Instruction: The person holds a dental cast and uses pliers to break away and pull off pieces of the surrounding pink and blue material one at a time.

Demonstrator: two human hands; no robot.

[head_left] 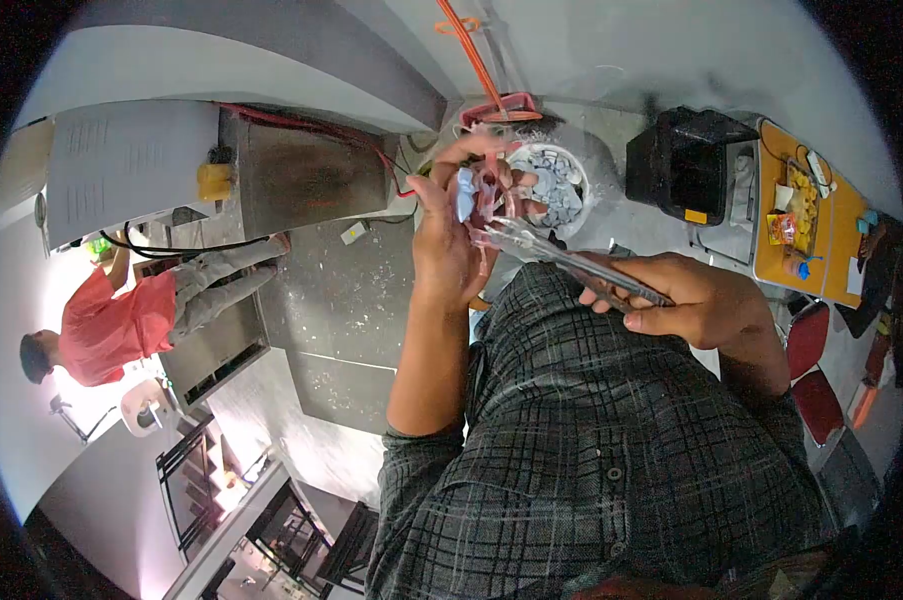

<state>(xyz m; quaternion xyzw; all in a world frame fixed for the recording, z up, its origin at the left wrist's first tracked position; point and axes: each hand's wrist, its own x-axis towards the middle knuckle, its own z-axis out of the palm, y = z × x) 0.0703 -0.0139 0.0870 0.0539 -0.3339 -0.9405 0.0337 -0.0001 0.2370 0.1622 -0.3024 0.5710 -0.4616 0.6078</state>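
My left hand (439,235) is raised in front of me, its fingers curled round a clear, pinkish plastic piece (485,195). A light blue chunk (464,190) shows against the plastic, near my thumb. From the right, my right hand (696,298) grips a pair of pliers (591,268) with dark handles. Their metal tips reach to the lower edge of the plastic piece, close to my left palm. Beyond my left fingertips stands a round white bucket (583,205) holding many grey-blue chunks (561,195); my fingers overlap its near side in this view.
A black bin (661,165) stands right of the bucket, beside an orange-topped table (841,240) with packets and a tray. Red chairs (811,370) are at the lower right. Metal cabinets (311,180) line the left, where a person in a red shirt (116,325) stands.
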